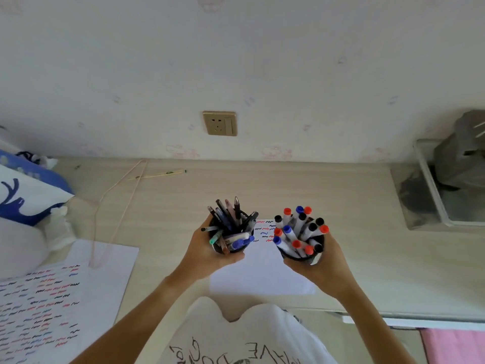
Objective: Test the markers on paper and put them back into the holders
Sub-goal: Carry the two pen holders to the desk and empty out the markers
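My left hand grips a black mesh holder full of pens and a few blue-capped markers. My right hand grips a second black holder packed with white markers that have red, blue and black caps. Both holders are held above the desk. Beneath and between them lies a white sheet of paper with short red, blue and black squiggles near its far edge.
A larger sheet covered in test squiggles lies at the left. A blue and white pillow sits beyond it. A thin cord trails over the wooden desk. A clear tray stands at the right; a wall socket is behind.
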